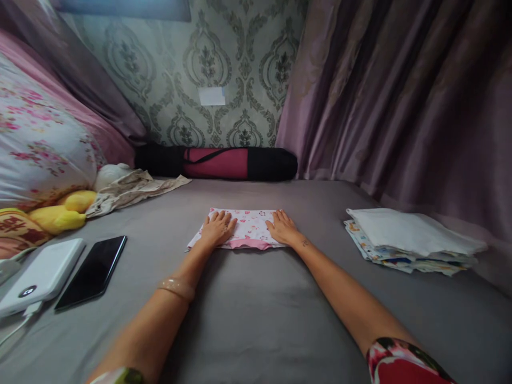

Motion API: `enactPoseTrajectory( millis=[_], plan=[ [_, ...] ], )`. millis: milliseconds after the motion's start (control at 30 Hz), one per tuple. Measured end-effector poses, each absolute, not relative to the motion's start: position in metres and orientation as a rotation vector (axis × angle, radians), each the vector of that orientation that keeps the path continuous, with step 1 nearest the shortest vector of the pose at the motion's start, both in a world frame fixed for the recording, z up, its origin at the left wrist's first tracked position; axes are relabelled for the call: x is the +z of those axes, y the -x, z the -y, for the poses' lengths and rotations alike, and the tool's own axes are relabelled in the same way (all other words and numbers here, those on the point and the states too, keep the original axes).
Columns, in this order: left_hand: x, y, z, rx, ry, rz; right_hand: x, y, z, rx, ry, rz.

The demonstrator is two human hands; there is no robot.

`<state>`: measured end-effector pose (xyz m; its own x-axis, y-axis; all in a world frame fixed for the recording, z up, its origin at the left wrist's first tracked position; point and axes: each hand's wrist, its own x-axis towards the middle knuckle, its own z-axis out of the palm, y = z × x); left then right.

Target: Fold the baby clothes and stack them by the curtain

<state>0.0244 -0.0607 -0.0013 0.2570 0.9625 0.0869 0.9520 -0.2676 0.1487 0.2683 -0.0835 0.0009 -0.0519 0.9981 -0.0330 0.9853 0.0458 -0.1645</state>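
Observation:
A folded white garment (252,226) with a small pink and red print and a pink edge lies flat on the grey bed sheet (256,309). My left hand (218,228) rests palm down on its left part, fingers stretched out. On its right end lies my right hand (283,228), also flat with the fingers spread. Both hands press on the cloth from above, and neither grips it. The cloth under the palms is hidden.
To the right sits a stack of folded cloths (412,234), white on top. At left are a black phone (94,272), a white power bank (44,274) with a cable, yellow plush toys (60,216) and a crumpled beige cloth (128,192). A black and red long bag (216,162) lies along the wall.

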Motion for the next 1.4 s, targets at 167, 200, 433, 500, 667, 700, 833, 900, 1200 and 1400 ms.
enactPoseTrajectory(
  millis=[167, 200, 433, 500, 667, 700, 833, 900, 1200, 1400],
  plan=[
    [-0.001, -0.022, 0.058, 0.320, -2.337, -1.888, 0.016, -0.261, 0.083, 0.253, 2.161, 2.270],
    [0.000, -0.021, 0.059, 0.342, -2.345, -1.878, 0.020, -0.256, 0.082, 0.232, 2.137, 2.302],
    [0.006, -0.014, 0.072, 0.536, -2.431, -1.876, 0.018, -0.203, 0.074, 0.202, 1.807, 2.361],
    [0.005, -0.011, 0.074, 0.504, -2.431, -1.885, 0.012, -0.196, 0.073, 0.283, 1.839, 2.355],
    [0.001, -0.007, 0.070, 0.405, -2.389, -1.874, 0.005, -0.196, 0.072, 0.348, 1.877, 2.355],
    [0.000, -0.006, 0.067, 0.406, -2.376, -1.867, 0.005, -0.196, 0.071, 0.346, 1.882, 2.361],
    [-0.006, -0.001, 0.057, 0.502, -2.316, -1.850, 0.013, -0.194, 0.070, 0.383, 1.915, 2.383],
    [-0.008, 0.002, 0.053, 0.586, -2.273, -1.856, 0.018, -0.186, 0.070, 0.394, 1.894, 2.385],
    [-0.005, 0.022, 0.048, 0.942, -1.806, -1.882, 0.003, -0.141, 0.073, 0.343, 1.762, 2.347],
    [-0.006, 0.039, 0.044, 1.128, -1.533, -1.840, 0.002, -0.143, 0.072, 0.343, 1.778, 2.372]
  ],
)
